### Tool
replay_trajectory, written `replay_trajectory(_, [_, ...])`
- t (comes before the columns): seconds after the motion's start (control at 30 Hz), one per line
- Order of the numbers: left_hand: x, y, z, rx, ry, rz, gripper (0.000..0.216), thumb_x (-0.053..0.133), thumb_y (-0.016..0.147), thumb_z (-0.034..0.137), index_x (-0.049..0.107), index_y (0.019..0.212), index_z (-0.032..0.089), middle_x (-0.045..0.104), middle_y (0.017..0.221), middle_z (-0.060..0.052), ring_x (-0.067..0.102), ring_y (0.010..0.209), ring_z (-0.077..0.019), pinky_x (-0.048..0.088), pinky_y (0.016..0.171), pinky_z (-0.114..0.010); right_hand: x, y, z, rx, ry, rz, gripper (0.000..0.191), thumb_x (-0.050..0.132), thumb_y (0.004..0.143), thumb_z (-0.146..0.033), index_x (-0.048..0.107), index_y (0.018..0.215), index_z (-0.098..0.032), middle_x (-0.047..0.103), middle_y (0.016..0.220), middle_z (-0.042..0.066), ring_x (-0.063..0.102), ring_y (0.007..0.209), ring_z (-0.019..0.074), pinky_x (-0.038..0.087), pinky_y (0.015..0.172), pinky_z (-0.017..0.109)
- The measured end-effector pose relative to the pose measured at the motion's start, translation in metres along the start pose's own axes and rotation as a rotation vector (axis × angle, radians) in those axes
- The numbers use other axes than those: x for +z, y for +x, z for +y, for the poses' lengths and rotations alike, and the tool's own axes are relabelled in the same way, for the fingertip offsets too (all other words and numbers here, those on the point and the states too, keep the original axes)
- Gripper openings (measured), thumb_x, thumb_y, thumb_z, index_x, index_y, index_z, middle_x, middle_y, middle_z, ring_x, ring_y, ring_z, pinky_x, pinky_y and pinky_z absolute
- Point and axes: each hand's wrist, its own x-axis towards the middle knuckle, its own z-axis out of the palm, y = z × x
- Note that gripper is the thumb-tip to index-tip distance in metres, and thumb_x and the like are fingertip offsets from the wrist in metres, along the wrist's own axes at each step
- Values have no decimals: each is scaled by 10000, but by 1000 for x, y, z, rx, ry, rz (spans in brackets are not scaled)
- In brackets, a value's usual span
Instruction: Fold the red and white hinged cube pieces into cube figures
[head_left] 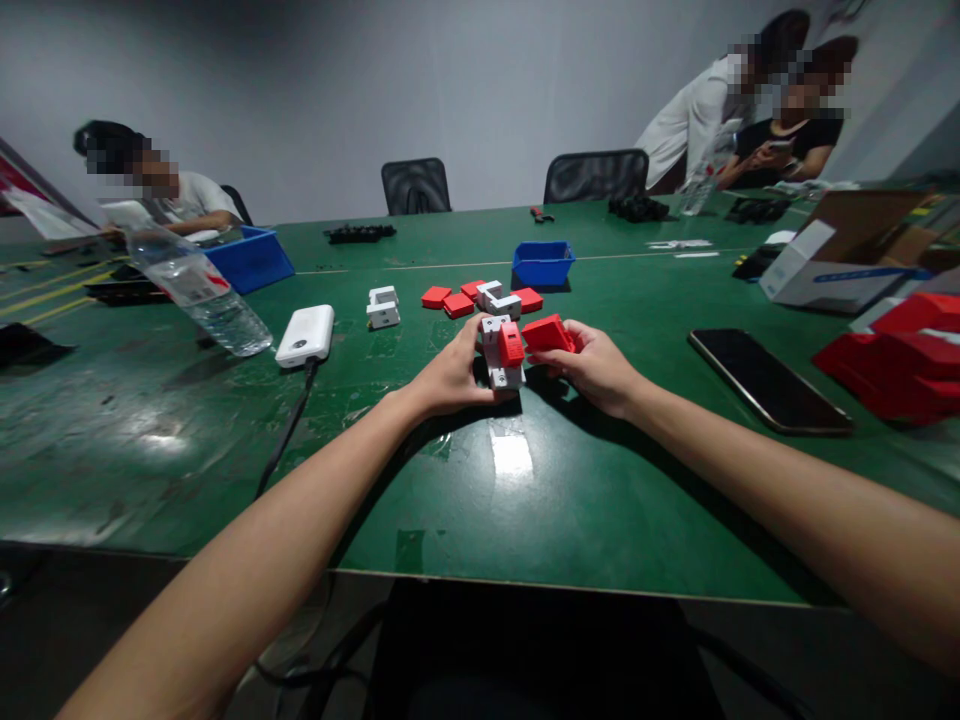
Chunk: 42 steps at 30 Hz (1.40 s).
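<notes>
My left hand (450, 378) is closed around a white and red block assembly (503, 353) that stands on the green table (525, 480). My right hand (596, 365) grips a loose red block (547, 334) just to the right of the assembly, close to it. Beyond my hands lie several flat red pieces (448, 299) and a white bracket part (500, 299). Another white part (383, 307) sits further left.
A white power bank (306, 335) with a cable and a water bottle (196, 285) lie left. Two blue bins (543, 262) (251, 258) stand further back. A phone (769, 380), red parts (896, 360) and a box (840, 255) are right. Other people sit at the far edge.
</notes>
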Motion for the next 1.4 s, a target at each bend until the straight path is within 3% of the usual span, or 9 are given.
replay_trajectory(0.13, [0, 0, 0, 5, 0, -1, 947, 821, 663, 395, 274, 1413, 203, 513, 1380, -191, 523, 1308, -371, 455, 1070, -574, 0, -1, 1, -31, -47, -19, 389, 869, 583, -296, 551, 785, -198, 591, 623, -66, 531, 527, 90, 359, 488, 236])
replay_trajectory(0.4, [-2, 1, 4, 1, -5, -9, 887, 816, 664, 372, 314, 1375, 199, 521, 1369, -191, 551, 1270, -373, 478, 1045, -580, 2, -1, 1, -48, -70, 35, 340, 813, 516, -159, 566, 746, -201, 643, 657, -48, 563, 581, 101, 428, 551, 246])
replay_trajectory(0.77, [0, 0, 0, -10, -13, -12, 923, 817, 662, 410, 294, 1390, 190, 525, 1373, -195, 554, 1273, -358, 477, 1050, -565, 2, -2, 0, -42, -155, 65, 405, 879, 588, -400, 565, 740, -193, 641, 691, -19, 531, 600, 110, 412, 574, 268])
replay_trajectory(1.23, [-1, 0, 2, -6, 11, -5, 922, 815, 662, 401, 294, 1394, 194, 525, 1367, -196, 549, 1272, -368, 480, 1046, -570, -1, -1, 1, -153, -128, 22, 340, 790, 560, -162, 558, 802, -216, 704, 898, 19, 650, 841, 183, 513, 824, 360])
replay_trajectory(1.4, [0, 0, 0, -6, 3, -1, 934, 814, 657, 398, 291, 1406, 203, 530, 1362, -190, 549, 1270, -372, 477, 1045, -581, -1, -1, 0, -180, -128, 8, 295, 698, 563, -108, 538, 787, -214, 704, 902, 11, 630, 827, 170, 488, 789, 334])
